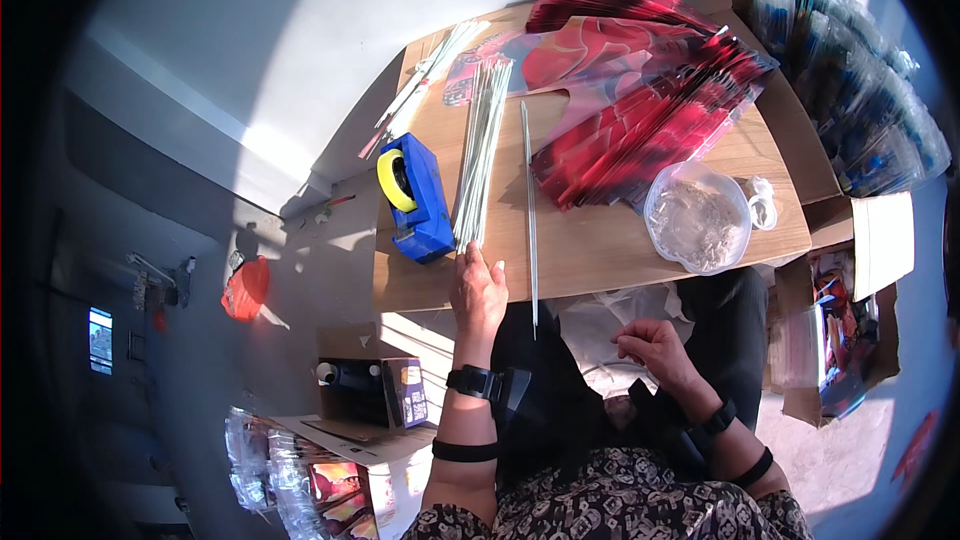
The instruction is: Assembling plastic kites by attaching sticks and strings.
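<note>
My left hand [480,290] is at the near end of a bundle of thin white sticks [483,150] on the wooden table [590,265], its fingers closed over the ends. To the right of the bundle, a narrow pair of loose sticks [531,210] reaches past the table's front edge. My right hand [655,348] is raised over my lap, thumb and forefinger pinched together. Whether anything is between them is too small to see. A blue tape dispenser [425,205] with a yellow roll stands just left of the bundle. Fanned stacks of red printed sheets [640,135] cover the table's far right.
A clear plastic tub [698,218] stands near the right table edge beside a white crumpled item [762,204]. More sticks [425,75] lie at the far left. Open cartons [815,175] with packaged goods flank the right side; a carton [365,390] is lower left.
</note>
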### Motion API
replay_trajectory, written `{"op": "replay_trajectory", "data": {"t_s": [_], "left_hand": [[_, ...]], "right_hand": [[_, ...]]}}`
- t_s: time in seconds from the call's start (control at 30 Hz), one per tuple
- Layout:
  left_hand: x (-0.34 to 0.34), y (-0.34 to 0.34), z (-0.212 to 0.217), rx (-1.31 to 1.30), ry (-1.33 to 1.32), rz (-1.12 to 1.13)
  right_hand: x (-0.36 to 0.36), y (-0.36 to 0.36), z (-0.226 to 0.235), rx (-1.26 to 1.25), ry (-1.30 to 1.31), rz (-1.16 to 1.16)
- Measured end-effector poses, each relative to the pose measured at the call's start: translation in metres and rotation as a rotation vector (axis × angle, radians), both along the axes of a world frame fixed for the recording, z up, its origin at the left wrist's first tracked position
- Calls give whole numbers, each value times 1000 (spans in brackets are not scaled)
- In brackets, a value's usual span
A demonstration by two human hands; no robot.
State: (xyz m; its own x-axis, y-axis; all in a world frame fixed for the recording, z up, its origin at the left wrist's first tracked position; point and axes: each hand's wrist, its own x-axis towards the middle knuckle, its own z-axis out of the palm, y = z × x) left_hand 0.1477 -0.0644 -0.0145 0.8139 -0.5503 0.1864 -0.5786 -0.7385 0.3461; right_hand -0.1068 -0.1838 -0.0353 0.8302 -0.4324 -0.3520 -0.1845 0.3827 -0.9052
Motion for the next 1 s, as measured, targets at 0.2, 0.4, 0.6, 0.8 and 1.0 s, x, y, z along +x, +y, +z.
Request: {"op": "replay_trajectory", "data": {"t_s": [0.2,0.4,0.6,0.8,1.0], "left_hand": [[2,-4,-4,25,-36,-124],[7,-1,0,-129,-8,-171],[18,4,-13,-212,-9,-160],[20,2,-14,-234,78,-71],[20,2,-17,-314,55,-31]], "right_hand": [[68,-4,56,-278,42,158],[154,-20,49,-994,-90,112],[205,-23,30,-1328,-187,219],[221,-27,23,-1584,-242,347],[223,-33,22,-1635,-294,395]]}}
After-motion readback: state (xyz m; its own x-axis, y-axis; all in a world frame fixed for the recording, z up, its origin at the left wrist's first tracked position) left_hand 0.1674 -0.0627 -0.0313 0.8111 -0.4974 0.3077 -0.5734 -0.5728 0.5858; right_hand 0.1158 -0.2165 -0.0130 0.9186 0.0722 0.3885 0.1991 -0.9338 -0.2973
